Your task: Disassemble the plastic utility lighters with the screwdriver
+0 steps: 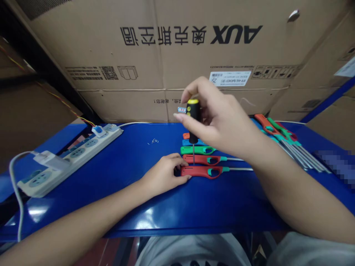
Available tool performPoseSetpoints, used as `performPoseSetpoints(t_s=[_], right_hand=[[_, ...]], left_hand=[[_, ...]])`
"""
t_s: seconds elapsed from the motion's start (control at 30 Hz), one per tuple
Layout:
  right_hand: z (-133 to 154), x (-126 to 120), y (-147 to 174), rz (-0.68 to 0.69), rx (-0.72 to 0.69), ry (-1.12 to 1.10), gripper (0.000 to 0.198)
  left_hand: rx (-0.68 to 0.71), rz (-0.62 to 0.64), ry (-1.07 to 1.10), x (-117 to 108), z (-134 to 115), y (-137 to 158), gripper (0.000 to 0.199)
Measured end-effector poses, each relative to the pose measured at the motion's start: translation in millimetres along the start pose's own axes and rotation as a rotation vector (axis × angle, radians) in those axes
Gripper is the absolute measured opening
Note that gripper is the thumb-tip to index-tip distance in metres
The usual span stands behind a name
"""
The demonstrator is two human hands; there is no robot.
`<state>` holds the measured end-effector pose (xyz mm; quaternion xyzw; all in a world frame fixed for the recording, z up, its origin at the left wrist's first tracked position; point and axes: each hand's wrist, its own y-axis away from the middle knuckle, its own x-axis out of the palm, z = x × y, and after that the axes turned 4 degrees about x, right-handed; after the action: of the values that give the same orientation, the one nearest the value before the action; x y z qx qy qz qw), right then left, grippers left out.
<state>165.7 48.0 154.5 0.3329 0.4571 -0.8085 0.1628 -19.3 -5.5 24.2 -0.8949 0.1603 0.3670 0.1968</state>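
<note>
Gripped in my right hand [219,114] is a screwdriver [193,122] with a black and yellow handle, held upright. Its thin shaft points down, and the tip meets the nearest red gas lighter [201,171] near its upper edge. My left hand [168,171] pinches the butt end of that lighter between thumb and fingers. Just behind lie another red lighter [202,159] and a green lighter [191,150], with a blue lighter [190,142] and an orange lighter [186,135] farther back, partly hidden by my right hand.
Several more lighters [280,129] lie piled at the right, metal tubes toward me. A white power strip [80,155] with plugs and a cable runs along the left. Small pale bits [154,141] lie on the blue table [124,207]. A large cardboard box [155,59] stands behind.
</note>
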Motion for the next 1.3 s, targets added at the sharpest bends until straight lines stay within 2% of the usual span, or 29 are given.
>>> performPoseSetpoints(t_s=[0.13, 0.3, 0.53, 0.83, 0.97, 1.07, 1.17, 1.23, 1.3], right_hand=[[-5, 24, 7, 0.037, -0.065, 0.050, 0.010], [-14, 41, 20, -0.013, -0.076, 0.003, 0.007], [-18, 51, 25, 0.012, -0.050, -0.049, 0.008], [-16, 56, 29, 0.013, -0.070, 0.080, 0.011], [-3, 49, 30, 0.070, -0.085, 0.392, 0.036], [9, 44, 28, 0.131, -0.027, 0.532, 0.053], [15, 39, 25, 0.281, 0.009, 0.483, 0.040], [14, 33, 24, 0.392, -0.029, 0.388, 0.028], [10, 25, 24, 0.472, -0.091, 0.295, 0.025]], left_hand=[[0.022, -0.049, 0.005, 3, 5, 3, 0.014], [0.040, -0.088, 0.030, 7, 9, 2, 0.014], [0.076, -0.103, 0.011, 7, 10, 2, 0.014], [0.095, -0.127, 0.015, 11, 10, 3, 0.015], [0.098, -0.124, 0.069, 14, 9, 3, 0.016], [0.082, -0.126, 0.101, 14, 6, 3, 0.014], [0.105, -0.129, 0.109, 14, 5, 2, 0.014], [0.127, -0.132, 0.106, 14, 6, 2, 0.013], [0.138, -0.133, 0.083, 14, 9, 2, 0.010]])
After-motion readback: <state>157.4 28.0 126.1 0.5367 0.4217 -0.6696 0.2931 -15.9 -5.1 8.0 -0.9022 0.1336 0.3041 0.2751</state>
